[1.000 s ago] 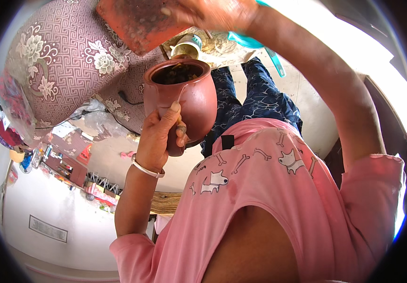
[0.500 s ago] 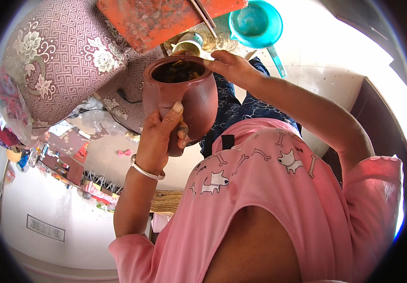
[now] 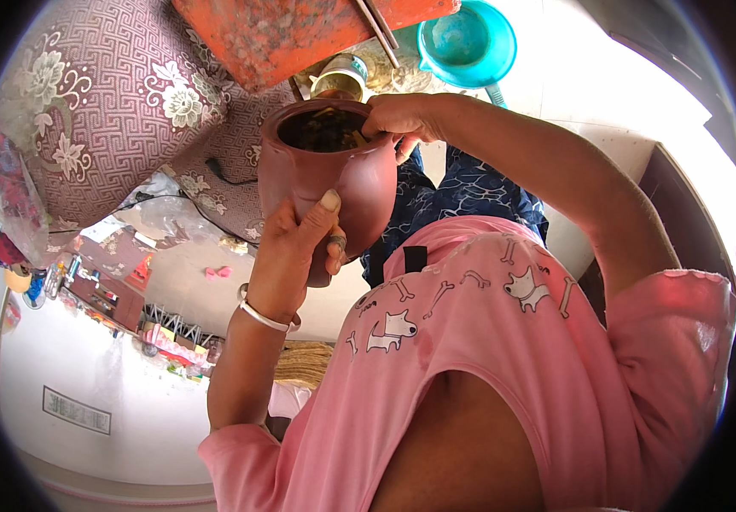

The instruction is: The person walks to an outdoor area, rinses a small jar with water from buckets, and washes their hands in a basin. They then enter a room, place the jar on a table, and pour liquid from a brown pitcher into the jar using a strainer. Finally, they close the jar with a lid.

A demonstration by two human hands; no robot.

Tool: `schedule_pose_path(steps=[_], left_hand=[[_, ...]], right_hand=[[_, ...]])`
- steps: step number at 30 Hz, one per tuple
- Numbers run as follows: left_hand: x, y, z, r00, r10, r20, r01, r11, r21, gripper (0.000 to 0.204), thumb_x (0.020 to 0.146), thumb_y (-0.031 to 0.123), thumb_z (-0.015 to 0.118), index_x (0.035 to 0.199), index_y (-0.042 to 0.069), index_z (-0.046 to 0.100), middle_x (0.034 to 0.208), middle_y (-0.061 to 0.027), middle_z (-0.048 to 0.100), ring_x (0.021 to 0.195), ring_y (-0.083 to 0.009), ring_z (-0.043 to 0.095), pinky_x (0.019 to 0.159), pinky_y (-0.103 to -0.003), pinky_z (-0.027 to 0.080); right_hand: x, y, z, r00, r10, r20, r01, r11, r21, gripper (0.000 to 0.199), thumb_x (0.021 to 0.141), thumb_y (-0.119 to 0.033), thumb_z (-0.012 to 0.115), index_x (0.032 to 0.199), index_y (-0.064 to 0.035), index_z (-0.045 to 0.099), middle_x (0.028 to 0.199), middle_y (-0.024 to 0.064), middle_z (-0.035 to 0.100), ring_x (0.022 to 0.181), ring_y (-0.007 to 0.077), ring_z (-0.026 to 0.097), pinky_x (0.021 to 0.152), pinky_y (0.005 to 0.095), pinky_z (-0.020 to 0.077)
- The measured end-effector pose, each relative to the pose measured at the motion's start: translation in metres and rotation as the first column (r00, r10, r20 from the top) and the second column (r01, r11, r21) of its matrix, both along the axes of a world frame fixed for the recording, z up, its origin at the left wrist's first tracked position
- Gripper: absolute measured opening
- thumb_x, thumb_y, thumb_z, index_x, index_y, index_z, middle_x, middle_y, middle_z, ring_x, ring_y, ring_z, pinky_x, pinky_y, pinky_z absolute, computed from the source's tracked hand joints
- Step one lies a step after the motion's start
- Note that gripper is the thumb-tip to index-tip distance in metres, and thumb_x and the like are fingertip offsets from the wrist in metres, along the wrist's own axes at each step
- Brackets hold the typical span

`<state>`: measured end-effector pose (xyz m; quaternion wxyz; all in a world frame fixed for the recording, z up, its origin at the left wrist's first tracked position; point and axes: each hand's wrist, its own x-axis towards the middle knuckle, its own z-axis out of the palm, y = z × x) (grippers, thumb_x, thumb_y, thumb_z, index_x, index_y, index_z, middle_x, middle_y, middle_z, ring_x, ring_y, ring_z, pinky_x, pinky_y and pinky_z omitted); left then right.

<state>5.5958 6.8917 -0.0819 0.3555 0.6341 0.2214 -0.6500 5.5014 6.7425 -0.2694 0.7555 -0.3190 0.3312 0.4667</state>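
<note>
A reddish-brown clay pot [image 3: 357, 200] is held up in front of me, its round mouth facing up. Dark, chunky contents [image 3: 321, 135] lie inside, with some paler yellowish bits near the rim. My left hand [image 3: 293, 235] is wrapped round the pot's handle, thumb on top. At the right side of the rim, my right hand [image 3: 404, 117] has its thumb over the inner edge and curled fingers outside, so it grips the rim; the fingertips are partly hidden.
Beyond the pot stands an orange-red worn tabletop [image 3: 287, 43] with two thin sticks [image 3: 378, 32] across its edge. A small container [image 3: 340, 77] and a teal dipper [image 3: 463, 44] sit below it. A patterned sofa [image 3: 133, 111] fills the left; a plastic bag [image 3: 18, 196] lies beside it.
My right hand has gone from spread fingers at the rim to curled fingers gripping it, its wrist now higher. My left hand keeps its hold, and the pot has barely moved.
</note>
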Motion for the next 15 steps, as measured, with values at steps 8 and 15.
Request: schedule_pose_path(steps=[8,15], left_hand=[[-0.002,0.014,0.010,0.991,0.111,-0.081,-0.120,0.986,-0.119,0.029,0.092,0.032,0.062,0.088,0.004,0.055,0.069,-0.0031,0.058,0.058,-0.0107,0.056,0.055,-0.023,0.046],[-0.020,0.062,0.016,0.982,-0.159,0.104,0.179,0.957,-0.229,0.025,0.094,0.026,0.060,0.098,0.002,0.057,0.080,-0.0035,0.062,0.071,-0.0118,0.061,0.068,-0.026,0.047]], right_hand=[[0.003,0.000,-0.003,0.991,0.088,0.101,-0.093,0.995,0.037,0.020,0.080,-0.012,0.059,0.096,0.0003,0.064,0.082,0.0109,0.065,0.072,0.0225,0.066,0.066,0.0424,0.0578],[-0.002,0.006,-0.009,0.992,0.038,0.119,-0.041,0.999,0.024,0.021,0.078,-0.009,0.058,0.096,-0.0002,0.064,0.082,0.0092,0.066,0.068,0.0218,0.066,0.064,0.0408,0.0581]])
